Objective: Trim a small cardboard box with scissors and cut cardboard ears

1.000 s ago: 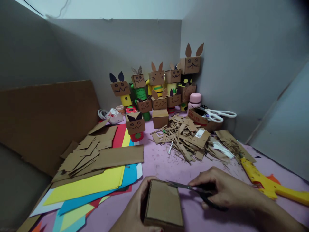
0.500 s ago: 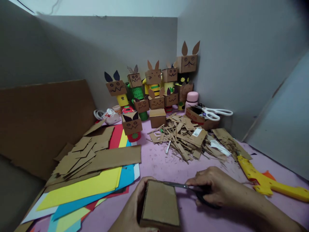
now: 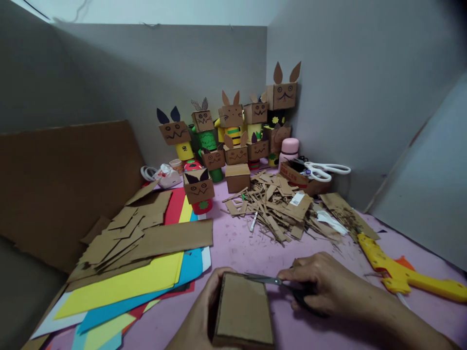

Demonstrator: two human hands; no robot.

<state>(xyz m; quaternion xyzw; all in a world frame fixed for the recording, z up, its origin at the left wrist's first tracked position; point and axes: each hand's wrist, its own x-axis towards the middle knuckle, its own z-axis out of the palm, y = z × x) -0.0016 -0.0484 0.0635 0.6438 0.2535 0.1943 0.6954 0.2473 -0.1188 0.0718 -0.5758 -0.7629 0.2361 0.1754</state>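
Hands: our left hand (image 3: 202,308) grips the left side of a cardboard box (image 3: 244,308); our right hand (image 3: 317,279) is closed around the handles of the scissors (image 3: 278,281).
Cardboard box: low in front of us, near the surface (image 3: 233,255) – whether it rests there, we cannot tell.
Scissors: blades lying at the far edge of the box's upper panel; whether they bite into the card, we cannot tell.
Done on this box: the walls and upper panel are together, so we judge the basic shape formed.
Left on this box: the edge work looks unfinished to us; we see no ears or drawn face on the sides in view.
Eared figures: several stand at the back, faces drawn, boxes on coloured tubes – we judge most of them complete.
Plain box (image 3: 238,179): just beside them, bare on the faces we see.
Scraps (image 3: 273,206): heaped beyond our hands, suggesting plenty of cutting done.
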